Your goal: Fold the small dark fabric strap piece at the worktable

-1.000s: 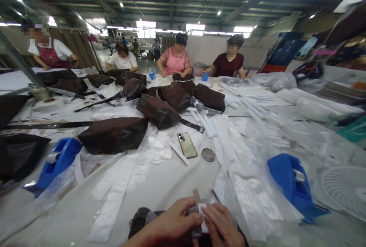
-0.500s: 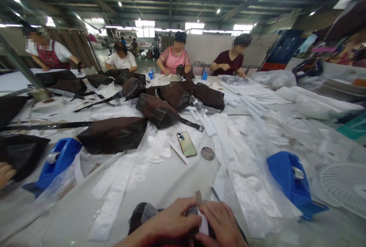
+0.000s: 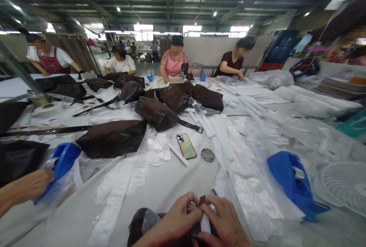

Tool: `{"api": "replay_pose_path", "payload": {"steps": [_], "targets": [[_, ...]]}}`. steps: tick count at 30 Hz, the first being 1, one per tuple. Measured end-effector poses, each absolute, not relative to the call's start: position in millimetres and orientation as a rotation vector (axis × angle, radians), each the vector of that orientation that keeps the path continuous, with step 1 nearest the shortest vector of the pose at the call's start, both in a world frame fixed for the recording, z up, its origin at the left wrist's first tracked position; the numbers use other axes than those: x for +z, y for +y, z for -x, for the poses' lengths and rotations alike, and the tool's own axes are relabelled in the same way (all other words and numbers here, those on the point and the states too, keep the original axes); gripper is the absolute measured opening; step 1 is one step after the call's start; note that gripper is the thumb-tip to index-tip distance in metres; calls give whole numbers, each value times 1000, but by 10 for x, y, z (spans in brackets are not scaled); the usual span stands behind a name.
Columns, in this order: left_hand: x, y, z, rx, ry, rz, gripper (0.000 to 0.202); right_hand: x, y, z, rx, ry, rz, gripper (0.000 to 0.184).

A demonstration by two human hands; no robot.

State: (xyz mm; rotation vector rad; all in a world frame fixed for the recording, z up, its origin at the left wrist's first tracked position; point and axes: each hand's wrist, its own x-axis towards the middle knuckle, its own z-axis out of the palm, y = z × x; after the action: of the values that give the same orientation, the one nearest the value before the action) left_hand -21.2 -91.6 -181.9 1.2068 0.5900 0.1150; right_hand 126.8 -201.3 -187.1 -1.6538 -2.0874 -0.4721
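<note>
Fingers of the left hand and right hand pinch in close around a white strip, brown tab poking out just beyond their tips, dark item beneath and to their left! Uneven pull between the two grips could skew that strip, and a slackened pinch might let the tab slip.

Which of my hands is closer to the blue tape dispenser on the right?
Right. Your right hand is left of the blue tape dispenser and nearer your body, not touching it; your left hand is farther left, beside the right one.
</note>
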Motion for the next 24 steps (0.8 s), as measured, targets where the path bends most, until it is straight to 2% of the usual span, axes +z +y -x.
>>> {"api": "replay_pose_path", "payload": {"steps": [4, 13, 16, 20, 24], "targets": [[-1775, -927, 244, 94, 527, -1182, 19, -1800, -2012, -1248, -479, -2074, 1617, 51], [-1903, -987, 204, 224, 653, -1093, 18, -1840, -2048, -1254, -384, -2091, 1654, 45], [-1913, -996, 187, 296, 708, -1068, 19, -1909, -2074, -1286, -253, -2059, 1631, 43], [-1906, -1012, 173, 235, 691, -1036, 24, -1928, -2054, -1263, 81, -1615, 1775, 39], [-1904, -1018, 175, 255, 683, -1100, 20, -1838, -1931, -1180, 255, -1565, 1848, 16]]}}
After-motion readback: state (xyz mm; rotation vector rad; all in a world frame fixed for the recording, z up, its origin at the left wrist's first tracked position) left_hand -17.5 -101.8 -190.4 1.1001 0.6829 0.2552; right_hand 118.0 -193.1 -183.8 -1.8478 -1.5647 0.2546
